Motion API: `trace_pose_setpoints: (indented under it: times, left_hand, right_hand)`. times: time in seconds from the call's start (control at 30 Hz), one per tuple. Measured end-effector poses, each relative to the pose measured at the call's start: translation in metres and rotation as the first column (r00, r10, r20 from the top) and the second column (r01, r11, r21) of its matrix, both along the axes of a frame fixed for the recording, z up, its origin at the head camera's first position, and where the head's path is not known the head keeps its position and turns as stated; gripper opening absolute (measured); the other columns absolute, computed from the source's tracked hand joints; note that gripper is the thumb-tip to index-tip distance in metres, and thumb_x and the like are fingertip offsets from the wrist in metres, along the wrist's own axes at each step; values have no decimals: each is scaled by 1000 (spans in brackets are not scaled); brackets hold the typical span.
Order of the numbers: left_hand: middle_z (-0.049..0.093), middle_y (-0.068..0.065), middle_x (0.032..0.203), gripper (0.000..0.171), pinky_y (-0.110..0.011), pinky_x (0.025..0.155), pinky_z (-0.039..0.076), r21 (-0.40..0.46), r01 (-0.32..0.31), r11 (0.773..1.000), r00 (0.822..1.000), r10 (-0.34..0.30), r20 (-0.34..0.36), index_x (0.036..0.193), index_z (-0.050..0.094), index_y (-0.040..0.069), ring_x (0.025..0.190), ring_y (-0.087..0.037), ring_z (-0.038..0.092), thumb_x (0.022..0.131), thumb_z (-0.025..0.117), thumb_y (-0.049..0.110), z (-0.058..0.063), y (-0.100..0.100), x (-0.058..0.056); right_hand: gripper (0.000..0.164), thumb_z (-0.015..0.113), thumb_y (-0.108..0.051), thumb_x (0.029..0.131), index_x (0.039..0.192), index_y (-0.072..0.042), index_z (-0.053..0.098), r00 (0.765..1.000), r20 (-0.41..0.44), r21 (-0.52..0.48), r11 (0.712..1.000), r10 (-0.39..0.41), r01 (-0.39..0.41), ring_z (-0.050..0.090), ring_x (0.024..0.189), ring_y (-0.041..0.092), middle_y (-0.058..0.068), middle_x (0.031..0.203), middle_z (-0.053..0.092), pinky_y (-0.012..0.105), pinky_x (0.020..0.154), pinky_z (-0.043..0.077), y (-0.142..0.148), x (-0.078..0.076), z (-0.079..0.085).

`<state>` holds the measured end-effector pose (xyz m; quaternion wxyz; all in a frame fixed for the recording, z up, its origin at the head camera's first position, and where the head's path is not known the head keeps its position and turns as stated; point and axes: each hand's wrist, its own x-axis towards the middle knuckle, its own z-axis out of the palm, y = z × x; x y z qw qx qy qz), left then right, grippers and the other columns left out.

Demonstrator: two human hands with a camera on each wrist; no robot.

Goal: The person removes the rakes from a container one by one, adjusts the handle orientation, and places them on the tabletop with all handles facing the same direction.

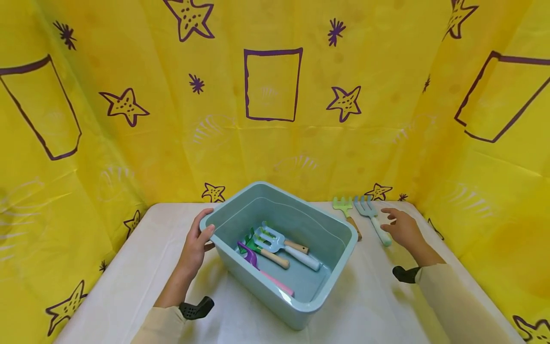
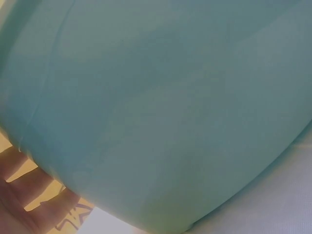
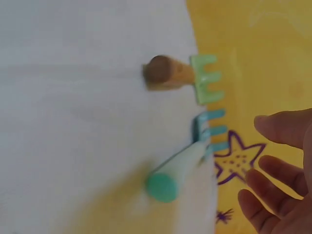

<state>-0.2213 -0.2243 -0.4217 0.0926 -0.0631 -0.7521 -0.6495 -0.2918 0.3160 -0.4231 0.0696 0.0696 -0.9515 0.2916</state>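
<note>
Blue toy rake with pale mint handle (image 1: 373,218) lay flat on white tabletop (image 1: 386,306), tines toward yellow star-print backdrop (image 1: 275,119), handle end toward the person. Lay just beside green toy rake with wooden handle (image 1: 347,214), the two nearly parallel, to the right of pale teal plastic bin (image 1: 343,243).

Right hand (image 1: 401,228) hovered just right of the blue handle, fingers spread and relaxed, holding nothing; contact with the handle not evident in right wrist view, where fingertips (image 3: 273,129) showed apart from blue rake (image 3: 187,156).

Left hand (image 1: 196,243) rested on the bin's left rim, thumb over the edge, fingers on the outer wall; grip partly hidden.

Judged best approach: close on mid-handle from the side, avoiding a nudge to the green rake (image 3: 187,77); lift level, clear the rim, keep the bin steadied.

Already in bin: toy tools (image 1: 275,251) in blue, green and purple.
</note>
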Motion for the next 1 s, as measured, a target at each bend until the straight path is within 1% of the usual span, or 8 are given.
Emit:
trace_pose_setpoints:
  times: [0.17, 0.23, 0.33, 0.43, 0.57, 0.67, 0.8, 1.0]
  left_hand:
    - [35, -9, 149, 52, -66, 96, 38, -2, 1, 1000, 1000, -1, -6, 150, 28, 23, 128, -41, 41, 102, 45, 34, -2, -1, -2]
    - [37, -11, 147, 51, -67, 95, 38, -1, 3, 1000, 1000, -3, -16, 150, 28, 21, 126, -42, 42, 103, 44, 33, -3, -2, -3]
    - [39, -13, 146, 50, -67, 94, 38, -2, 2, 1000, 1000, -2, -23, 149, 29, 21, 124, -42, 45, 103, 44, 33, -4, -2, -4]
    - [39, -13, 146, 50, -67, 94, 39, -5, 0, 1000, 1000, 0, -23, 149, 30, 22, 124, -42, 45, 103, 44, 34, -4, -2, -4]
    - [38, -11, 147, 49, -66, 95, 38, -5, -4, 1000, 1000, 4, -11, 149, 31, 26, 126, -41, 43, 102, 44, 35, -4, -2, -4]
    - [38, -11, 147, 49, -66, 95, 38, -1, -3, 1000, 1000, 3, -9, 149, 31, 27, 127, -41, 43, 102, 44, 34, -3, -2, -3]
    - [38, -12, 147, 49, -67, 95, 38, -3, -2, 1000, 1000, 2, -13, 149, 31, 26, 127, -42, 43, 102, 44, 33, -3, -2, -3]
    - [38, -12, 147, 48, -67, 95, 38, -4, -5, 1000, 1000, 5, -10, 149, 31, 27, 127, -42, 43, 103, 44, 34, -3, -2, -3]
  right_hand:
    - [52, 64, -11, 92, 138, 5, 46, 1000, -23, 9, 1000, 7, -7, 57, 104, 47, 34, 124, 52, 54, 76, 52, -13, -11, 25]
    - [51, 64, -11, 92, 138, 4, 47, 999, -34, 19, 1000, 18, -17, 57, 103, 47, 34, 124, 52, 52, 75, 53, -19, -16, 35]
    - [50, 64, -10, 93, 138, 3, 47, 998, -49, 17, 999, 45, -44, 57, 104, 46, 33, 125, 52, 52, 77, 53, -28, -23, 51]
    - [49, 63, -10, 94, 138, 2, 47, 997, -49, 1, 998, 62, -62, 56, 106, 45, 32, 126, 51, 52, 80, 52, -40, -28, 69]
    - [51, 63, -13, 95, 141, -2, 45, 997, -20, -16, 997, 72, -72, 55, 109, 44, 28, 130, 48, 51, 82, 52, -60, -30, 94]
    - [52, 62, -15, 95, 142, -4, 44, 997, -10, -27, 996, 83, -83, 55, 112, 43, 27, 132, 47, 52, 83, 52, -75, -32, 111]
    - [53, 63, -17, 95, 143, -6, 44, 994, -27, -37, 994, 103, -104, 54, 112, 42, 25, 132, 47, 52, 85, 51, -95, -35, 126]
    - [61, 67, -15, 93, 147, -9, 39, 987, -50, -71, 985, 154, -157, 55, 110, 42, 25, 133, 47, 51, 84, 51, -123, -40, 141]
